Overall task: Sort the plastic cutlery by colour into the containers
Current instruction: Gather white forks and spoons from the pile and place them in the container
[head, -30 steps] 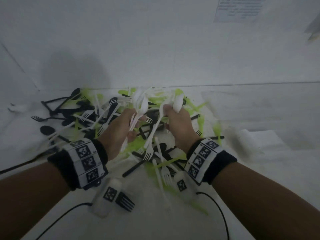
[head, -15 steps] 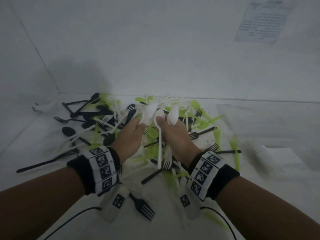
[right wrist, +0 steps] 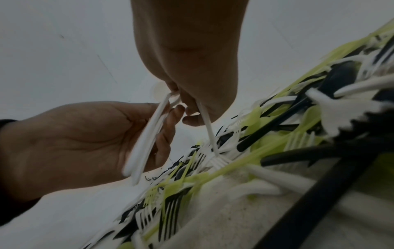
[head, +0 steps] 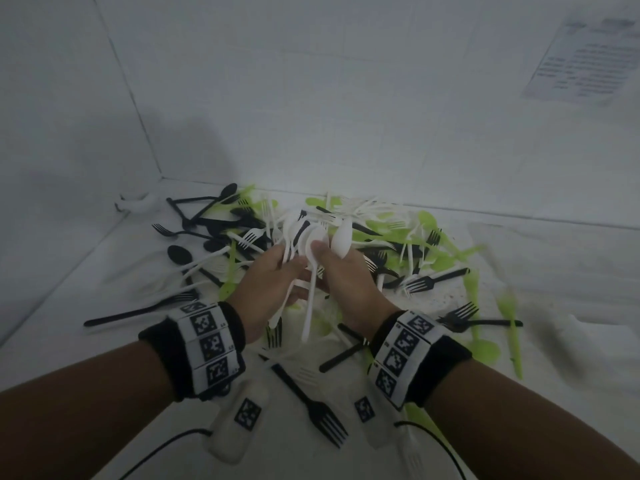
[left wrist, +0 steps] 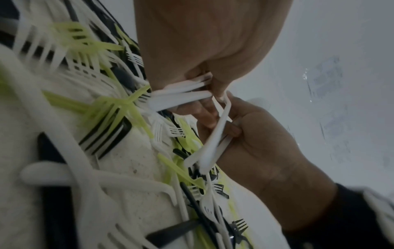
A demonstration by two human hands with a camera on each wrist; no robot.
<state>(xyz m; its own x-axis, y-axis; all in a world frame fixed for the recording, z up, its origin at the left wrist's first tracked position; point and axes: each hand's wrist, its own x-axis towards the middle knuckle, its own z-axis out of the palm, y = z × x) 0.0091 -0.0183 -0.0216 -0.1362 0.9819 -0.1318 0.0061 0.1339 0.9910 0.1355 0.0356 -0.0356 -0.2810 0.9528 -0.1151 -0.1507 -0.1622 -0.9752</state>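
A mixed pile of black, green and white plastic cutlery (head: 415, 244) lies on the white surface against the back wall. Both hands meet just above its middle. My left hand (head: 292, 268) grips a bundle of white spoons (head: 291, 226), and their handles (left wrist: 181, 96) stick out of the fist. My right hand (head: 323, 252) pinches more white spoons (head: 341, 237), its thumb pressed on one bowl, with the handles (head: 310, 306) hanging down between the wrists. In the right wrist view a thin white fork (right wrist: 210, 134) also hangs from the right hand (right wrist: 192, 101), beside the left hand (right wrist: 85, 143). No container is in view.
A black fork (head: 311, 407) lies close to me between the forearms, and a long black piece (head: 138, 311) lies to the left. The left wall and back wall meet at a corner where a small white object (head: 138, 204) sits. A printed sheet (head: 585, 53) hangs on the back wall.
The two hands, apart a second ago, have drawn together until they touch, and the right hand's spoons now sit against the left hand's bundle. The head view has tilted upward.
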